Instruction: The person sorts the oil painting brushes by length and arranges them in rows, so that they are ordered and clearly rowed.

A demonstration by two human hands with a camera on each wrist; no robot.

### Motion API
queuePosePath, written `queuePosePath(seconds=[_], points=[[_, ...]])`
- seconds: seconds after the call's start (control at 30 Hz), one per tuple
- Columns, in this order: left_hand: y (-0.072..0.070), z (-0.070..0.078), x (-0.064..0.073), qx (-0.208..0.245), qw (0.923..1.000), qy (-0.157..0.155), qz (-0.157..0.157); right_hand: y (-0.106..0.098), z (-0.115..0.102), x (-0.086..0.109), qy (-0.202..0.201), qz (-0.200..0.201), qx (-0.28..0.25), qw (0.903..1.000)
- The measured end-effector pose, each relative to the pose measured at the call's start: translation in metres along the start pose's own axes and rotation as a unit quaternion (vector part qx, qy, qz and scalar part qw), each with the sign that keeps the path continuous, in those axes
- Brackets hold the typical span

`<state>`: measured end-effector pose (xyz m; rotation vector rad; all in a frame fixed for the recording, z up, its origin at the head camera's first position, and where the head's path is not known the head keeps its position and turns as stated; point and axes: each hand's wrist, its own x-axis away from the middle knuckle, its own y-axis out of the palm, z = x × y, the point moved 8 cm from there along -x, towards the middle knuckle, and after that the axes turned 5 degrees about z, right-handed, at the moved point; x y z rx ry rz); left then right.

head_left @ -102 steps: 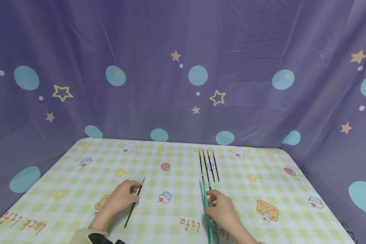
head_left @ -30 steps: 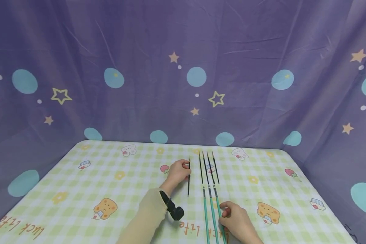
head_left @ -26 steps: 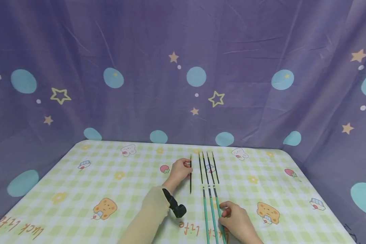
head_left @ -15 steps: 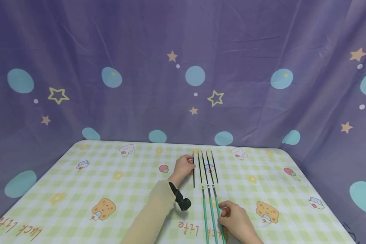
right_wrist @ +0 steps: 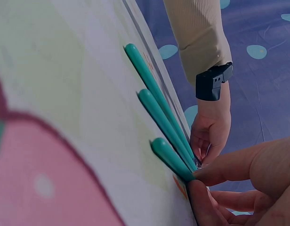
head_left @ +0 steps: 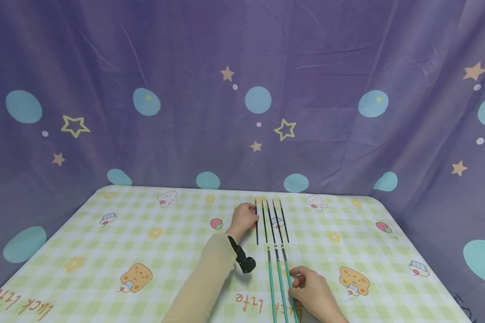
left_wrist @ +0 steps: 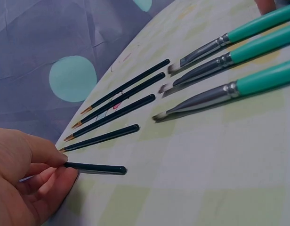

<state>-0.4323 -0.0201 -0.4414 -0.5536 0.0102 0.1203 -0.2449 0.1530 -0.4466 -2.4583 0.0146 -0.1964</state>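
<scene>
My left hand (head_left: 244,218) pinches a thin black paintbrush (head_left: 257,234) between thumb and fingers; its bristle end is hidden behind them in the left wrist view, where the rounded handle end (left_wrist: 119,170) sticks out. Several similar black paintbrushes (head_left: 265,224) lie side by side to its right, tan tips pointing away. Closer to me are three longer green paintbrushes (head_left: 281,287) with grey metal ferrules, bristles toward the black row. My right hand (head_left: 313,291) pinches the handle of the rightmost green paintbrush (right_wrist: 169,157), which lies along the table.
A green-and-white checked tablecloth (head_left: 178,269) with printed cartoons covers the table. Behind it hangs a purple curtain (head_left: 186,134) with stars and blue dots. A black camera (head_left: 244,262) is strapped to my left wrist.
My left hand has carried the black paintbrush from the left to the left end of the black row. My right hand has moved right, and the green paintbrushes now lie spread apart.
</scene>
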Motion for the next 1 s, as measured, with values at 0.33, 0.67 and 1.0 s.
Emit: queuePosePath(seconds=[0.33, 0.67, 1.0], points=[[0.0006, 0.0015, 0.0, -0.056, 0.9984, 0.011, 0.009, 0.0011, -0.0009, 0.0008, 0.001, -0.001, 0.002, 1.0], [-0.0013, 0.0082, 0.0048, -0.088, 0.9953, 0.038, 0.005, 0.0017, -0.0016, 0.0014, -0.004, 0.001, 0.005, 1.0], [-0.0067, 0.0078, 0.005, -0.072, 0.9957, 0.059, -0.004, -0.0045, -0.0027, -0.0002, -0.003, 0.005, 0.041, 0.9991]])
